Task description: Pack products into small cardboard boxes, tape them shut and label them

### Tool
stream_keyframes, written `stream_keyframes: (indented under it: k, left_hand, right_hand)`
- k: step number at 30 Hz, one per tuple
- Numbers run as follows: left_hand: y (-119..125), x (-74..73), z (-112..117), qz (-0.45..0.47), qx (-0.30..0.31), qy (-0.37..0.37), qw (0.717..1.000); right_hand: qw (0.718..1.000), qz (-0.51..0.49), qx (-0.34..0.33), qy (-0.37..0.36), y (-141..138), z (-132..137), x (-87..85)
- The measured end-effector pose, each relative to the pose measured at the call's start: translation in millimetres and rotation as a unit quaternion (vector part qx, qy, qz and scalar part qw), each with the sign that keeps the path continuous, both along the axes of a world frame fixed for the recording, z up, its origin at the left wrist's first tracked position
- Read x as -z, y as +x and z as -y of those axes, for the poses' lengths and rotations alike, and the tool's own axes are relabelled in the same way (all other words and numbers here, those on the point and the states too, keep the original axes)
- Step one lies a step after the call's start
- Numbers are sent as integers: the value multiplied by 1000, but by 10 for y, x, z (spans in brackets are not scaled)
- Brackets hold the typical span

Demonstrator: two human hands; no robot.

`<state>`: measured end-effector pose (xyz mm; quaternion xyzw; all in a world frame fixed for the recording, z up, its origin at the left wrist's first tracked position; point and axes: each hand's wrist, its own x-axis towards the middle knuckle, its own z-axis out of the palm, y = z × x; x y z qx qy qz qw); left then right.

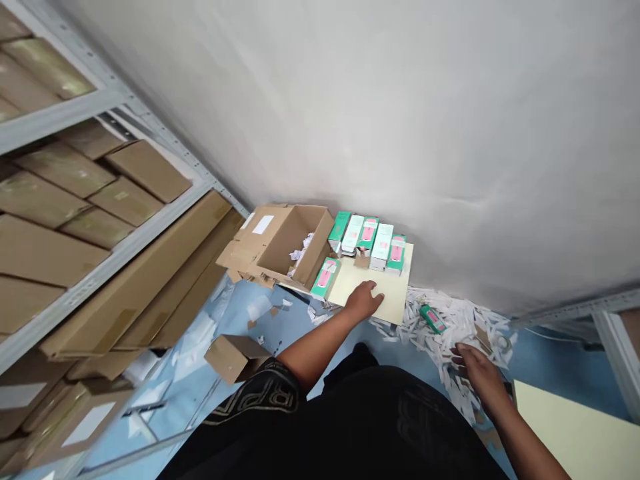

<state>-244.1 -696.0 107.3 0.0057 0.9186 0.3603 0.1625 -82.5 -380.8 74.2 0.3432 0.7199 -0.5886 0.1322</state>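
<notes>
My left hand (364, 299) rests flat, fingers spread, on a pale cream board (395, 293) lying on the blue floor. At the board's far edge stands a row of several green-and-white small boxes (370, 239), with one more box (326, 277) lying at its left side. My right hand (476, 371) lies open, palm down, on a heap of white paper scraps (450, 327). A single green box (433, 319) lies in the scraps just beyond it.
An open cardboard carton (285, 247) with paper inside sits left of the board. Metal shelving (100, 100) full of brown cartons runs along the left, flat cartons (150, 280) leaning on it. Another cream board (575, 433) lies at bottom right. A white wall (400, 100) stands behind.
</notes>
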Motion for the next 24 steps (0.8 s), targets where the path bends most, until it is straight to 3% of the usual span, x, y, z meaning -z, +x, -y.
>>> stream_keyframes:
  k: [5, 9, 14, 19, 24]
  left_hand:
    - [-24, 306, 959, -2, -106, -200, 974]
    - [2, 732, 1422, 66, -119, -250, 959]
    - [43, 1104, 1549, 7, -93, -252, 963]
    - [44, 1221, 1594, -16, -62, -193, 979]
    - [-25, 1295, 1628, 12, -104, -108, 989]
  right_hand:
    - [992, 3, -126, 0, -446, 457, 5]
    - [980, 31, -196, 2, -715, 882, -2]
    - [966, 72, -247, 20, -1073, 1474, 97]
    - [960, 93, -263, 22, -1292, 1928, 235]
    - [951, 124, -282, 41, -1395, 2102, 274]
